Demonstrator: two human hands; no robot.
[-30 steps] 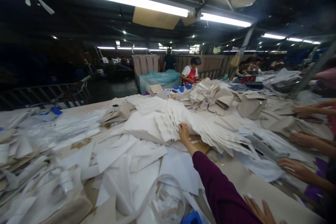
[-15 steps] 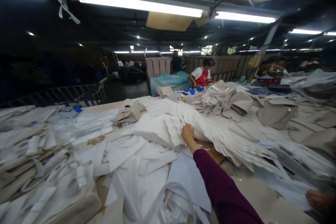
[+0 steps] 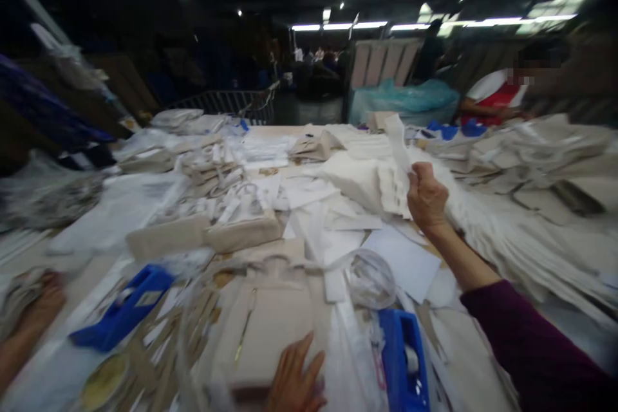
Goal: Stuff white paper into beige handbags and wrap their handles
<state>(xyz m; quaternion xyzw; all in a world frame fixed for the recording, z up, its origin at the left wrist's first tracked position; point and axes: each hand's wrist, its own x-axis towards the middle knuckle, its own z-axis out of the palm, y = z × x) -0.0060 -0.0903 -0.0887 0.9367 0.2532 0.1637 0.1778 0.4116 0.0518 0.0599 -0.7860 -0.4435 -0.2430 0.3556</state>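
Observation:
My right hand [image 3: 427, 196], at the end of a purple sleeve, is closed on a thin white sheet [image 3: 398, 141] that it lifts upright. Just beside and below it spreads a pile of similar white sheets [image 3: 487, 238] with wavy edges. My left hand [image 3: 297, 376] lies with its fingers apart on the lower right part of a beige bag [image 3: 277, 315]. A gold-coloured zip [image 3: 245, 325] runs down the front of this bag, and its pale handle strap loops up beyond it.
Blue tape dispensers stand on the right [image 3: 405, 360] and left [image 3: 128, 306] of the bag. A co-worker's hand [image 3: 46, 302] is at the left edge. More beige bags [image 3: 246, 228] cover the table. Across it stands a person in a red apron [image 3: 497, 103].
The view has swung left and down, bringing my left hand and the zipped bag into sight. My right hand, earlier at the white pile, now raises one sheet from it.

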